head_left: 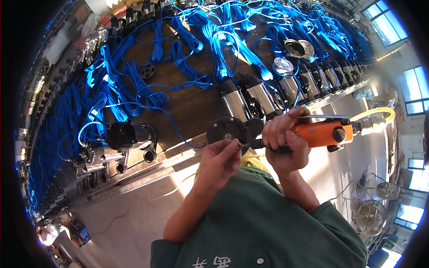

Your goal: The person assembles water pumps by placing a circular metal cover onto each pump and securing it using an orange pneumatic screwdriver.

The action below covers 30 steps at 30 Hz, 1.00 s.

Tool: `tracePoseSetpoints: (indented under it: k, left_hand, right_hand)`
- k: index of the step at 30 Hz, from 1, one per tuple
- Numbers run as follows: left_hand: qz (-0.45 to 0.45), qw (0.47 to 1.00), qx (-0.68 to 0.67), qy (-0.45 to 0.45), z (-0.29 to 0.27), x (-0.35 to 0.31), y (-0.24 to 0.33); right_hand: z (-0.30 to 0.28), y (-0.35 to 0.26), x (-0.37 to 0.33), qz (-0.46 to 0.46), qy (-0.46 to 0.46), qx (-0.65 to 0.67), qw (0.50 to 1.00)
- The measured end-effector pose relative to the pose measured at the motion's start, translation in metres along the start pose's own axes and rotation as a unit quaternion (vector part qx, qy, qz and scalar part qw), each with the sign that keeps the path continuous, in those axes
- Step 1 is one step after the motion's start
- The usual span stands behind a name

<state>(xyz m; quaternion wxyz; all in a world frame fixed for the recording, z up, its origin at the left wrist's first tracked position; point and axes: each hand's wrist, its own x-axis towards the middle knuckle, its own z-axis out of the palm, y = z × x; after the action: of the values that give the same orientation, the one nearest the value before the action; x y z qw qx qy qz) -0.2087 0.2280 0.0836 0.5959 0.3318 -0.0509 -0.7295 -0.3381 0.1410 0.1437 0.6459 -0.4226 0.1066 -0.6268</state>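
Observation:
My right hand [286,140] wraps round an orange air screwdriver [319,133], which lies nearly level with its black nose toward the left. In the fingertips of my left hand [217,164] is a small metal piece [240,145], pinched close to the screwdriver's tip; it looks like a screw, but is too small to be sure. Just beyond both hands, at the bench edge, sits a black round pump end [227,128] with a hole at its centre. My left fingers hide its near side.
A yellow air hose [386,111] runs from the screwdriver's rear. Steel pump bodies [263,96] line the bench edge to the right. A black pump [129,136] stands at the left. Coiled blue cables [219,51] cover much of the wooden bench [190,100]. Fans [371,216] stand at the far right.

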Motion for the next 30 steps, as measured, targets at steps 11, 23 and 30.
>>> tracePoseSetpoints:
  k: [11,23,30]
  left_hand:
    - [0.211,0.831,0.513,0.049,-0.007,-0.004,-0.031]
    - [0.353,0.613,0.692,0.144,-0.026,-0.008,-0.04]
    - [0.395,0.642,0.641,0.144,-0.037,-0.009,-0.046]
  right_hand:
    - [-0.03,0.015,-0.029,0.045,0.006,-0.11,0.993]
    - [-0.038,0.029,-0.041,0.05,-0.157,-0.28,0.946]
    - [-0.028,0.03,-0.037,0.088,-0.148,-0.275,0.946]
